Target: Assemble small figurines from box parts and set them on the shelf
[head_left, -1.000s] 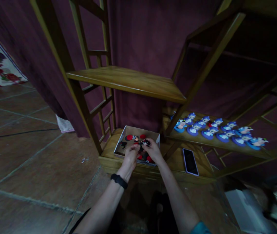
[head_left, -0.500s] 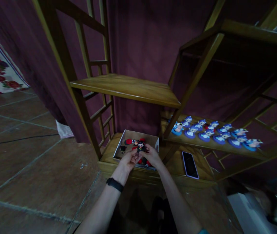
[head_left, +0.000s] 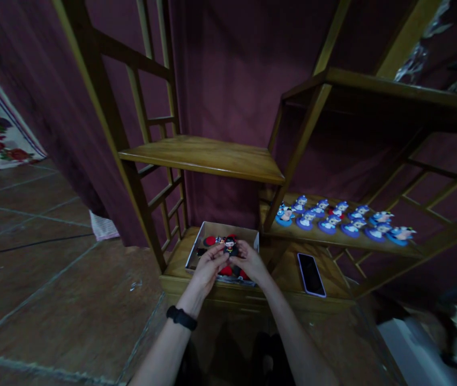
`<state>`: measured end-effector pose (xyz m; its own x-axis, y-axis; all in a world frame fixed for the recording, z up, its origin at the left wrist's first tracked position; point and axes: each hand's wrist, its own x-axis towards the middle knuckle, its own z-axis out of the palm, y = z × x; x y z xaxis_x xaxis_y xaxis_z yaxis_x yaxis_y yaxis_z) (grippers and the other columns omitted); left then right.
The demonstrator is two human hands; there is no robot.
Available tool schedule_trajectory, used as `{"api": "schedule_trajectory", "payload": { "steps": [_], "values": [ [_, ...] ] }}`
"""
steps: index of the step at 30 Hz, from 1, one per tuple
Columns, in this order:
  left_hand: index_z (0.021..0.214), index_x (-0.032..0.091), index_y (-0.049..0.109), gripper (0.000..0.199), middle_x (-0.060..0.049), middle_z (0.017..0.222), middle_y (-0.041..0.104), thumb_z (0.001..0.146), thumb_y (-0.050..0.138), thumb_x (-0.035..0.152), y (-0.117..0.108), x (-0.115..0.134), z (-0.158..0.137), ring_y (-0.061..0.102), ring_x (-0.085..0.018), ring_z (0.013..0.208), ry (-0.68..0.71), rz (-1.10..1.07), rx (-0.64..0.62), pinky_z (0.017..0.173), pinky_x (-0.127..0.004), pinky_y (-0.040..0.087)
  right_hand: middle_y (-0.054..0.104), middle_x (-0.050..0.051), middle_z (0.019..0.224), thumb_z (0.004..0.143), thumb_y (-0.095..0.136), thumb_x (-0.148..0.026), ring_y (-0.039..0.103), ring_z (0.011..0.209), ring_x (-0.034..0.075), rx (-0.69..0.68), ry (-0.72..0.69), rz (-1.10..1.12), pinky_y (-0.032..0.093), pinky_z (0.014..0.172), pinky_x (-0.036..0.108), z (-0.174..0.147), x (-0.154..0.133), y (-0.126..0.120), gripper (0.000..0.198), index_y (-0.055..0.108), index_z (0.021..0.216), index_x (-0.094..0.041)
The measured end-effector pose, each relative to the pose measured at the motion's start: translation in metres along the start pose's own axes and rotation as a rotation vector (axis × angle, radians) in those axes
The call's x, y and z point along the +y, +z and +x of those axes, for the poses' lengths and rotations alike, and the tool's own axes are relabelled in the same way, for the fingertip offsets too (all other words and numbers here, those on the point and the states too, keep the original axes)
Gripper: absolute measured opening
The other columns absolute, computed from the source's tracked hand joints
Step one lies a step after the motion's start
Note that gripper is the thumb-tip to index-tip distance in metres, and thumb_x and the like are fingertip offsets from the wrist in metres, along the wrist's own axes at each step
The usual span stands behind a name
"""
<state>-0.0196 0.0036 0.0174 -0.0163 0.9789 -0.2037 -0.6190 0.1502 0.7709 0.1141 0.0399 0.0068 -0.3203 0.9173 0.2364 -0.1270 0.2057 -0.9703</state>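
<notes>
A small black and red figurine (head_left: 230, 245) is upright between my two hands, over an open cardboard box (head_left: 200, 236). My left hand (head_left: 211, 264) grips its left side and base. On the opposite side, my right hand (head_left: 249, 260) pinches it with thumb and fingers. Other red and black figurines (head_left: 212, 240) lie in the box behind my hands, and more red pieces (head_left: 225, 271) show below them, partly hidden. The box rests on the lowest board of a wooden shelf unit.
A wooden shelf (head_left: 204, 155) juts out above the box. To the right, several blue and purple figurines (head_left: 328, 222) stand in rows on another shelf (head_left: 373, 242). A phone (head_left: 311, 274) lies on the low board (head_left: 286, 268). A dark curtain (head_left: 63, 134) hangs at the left.
Both hands still hold the figurine, which now stands more upright with its front toward me. The camera view has shifted slightly, so the shelves appear moved left.
</notes>
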Motion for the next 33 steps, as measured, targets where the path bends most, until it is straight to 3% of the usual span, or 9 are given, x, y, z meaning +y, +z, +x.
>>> {"api": "schedule_trajectory", "payload": {
  "steps": [3, 7, 13, 20, 25, 33],
  "values": [
    [0.100, 0.014, 0.063, 0.049, -0.006, 0.083, 0.068, 0.054, 0.076, 0.009, 0.002, 0.002, -0.011, 0.063, -0.013, 0.071, 0.062, 0.037, -0.038, 0.071, -0.024, 0.049, 0.066, 0.001, 0.094, 0.060, 0.069, -0.021, 0.061, 0.086, 0.018, 0.010, -0.017, 0.004, 0.048, 0.080, 0.035, -0.006, -0.009, 0.004, 0.043, 0.056, 0.101, -0.025],
    [0.097, 0.016, 0.064, 0.041, -0.006, 0.093, 0.067, 0.057, 0.075, 0.014, 0.006, 0.009, -0.029, 0.063, -0.014, 0.080, 0.137, 0.065, -0.063, 0.071, -0.023, 0.048, 0.065, 0.002, 0.098, 0.061, 0.070, -0.026, 0.061, 0.091, 0.019, 0.012, -0.030, 0.032, 0.046, 0.085, 0.037, -0.021, -0.027, 0.013, 0.041, 0.057, 0.099, -0.025],
    [0.099, 0.014, 0.064, 0.043, -0.009, 0.099, 0.067, 0.058, 0.076, 0.019, 0.027, 0.029, -0.069, 0.062, -0.018, 0.086, 0.188, 0.176, -0.090, 0.078, -0.028, 0.047, 0.064, 0.003, 0.102, 0.062, 0.072, -0.030, 0.059, 0.096, 0.020, 0.019, -0.043, 0.113, 0.045, 0.086, 0.036, -0.049, -0.067, 0.019, 0.039, 0.058, 0.098, -0.024],
    [0.100, 0.012, 0.063, 0.050, -0.007, 0.078, 0.070, 0.054, 0.078, 0.025, 0.049, 0.058, -0.120, 0.065, -0.018, 0.070, 0.214, 0.315, -0.074, 0.076, -0.032, 0.048, 0.065, 0.002, 0.100, 0.066, 0.070, -0.033, 0.060, 0.094, 0.019, -0.010, -0.071, 0.184, 0.045, 0.084, 0.034, -0.084, -0.118, 0.031, 0.034, 0.059, 0.097, -0.025],
    [0.096, 0.013, 0.065, 0.046, -0.008, 0.086, 0.070, 0.054, 0.077, 0.025, 0.063, 0.078, -0.147, 0.065, -0.020, 0.075, 0.286, 0.378, -0.078, 0.074, -0.033, 0.050, 0.067, 0.002, 0.091, 0.069, 0.067, -0.033, 0.062, 0.083, 0.017, -0.005, -0.100, 0.212, 0.047, 0.075, 0.032, -0.103, -0.150, 0.042, 0.031, 0.059, 0.098, -0.023],
    [0.090, 0.013, 0.067, 0.038, -0.006, 0.089, 0.069, 0.055, 0.076, 0.023, 0.083, 0.102, -0.175, 0.064, -0.017, 0.074, 0.387, 0.419, -0.148, 0.069, -0.027, 0.051, 0.067, 0.003, 0.089, 0.067, 0.067, -0.031, 0.062, 0.085, 0.019, 0.014, -0.116, 0.194, 0.049, 0.074, 0.033, -0.117, -0.188, 0.052, 0.031, 0.059, 0.096, -0.022]
  ]
}}
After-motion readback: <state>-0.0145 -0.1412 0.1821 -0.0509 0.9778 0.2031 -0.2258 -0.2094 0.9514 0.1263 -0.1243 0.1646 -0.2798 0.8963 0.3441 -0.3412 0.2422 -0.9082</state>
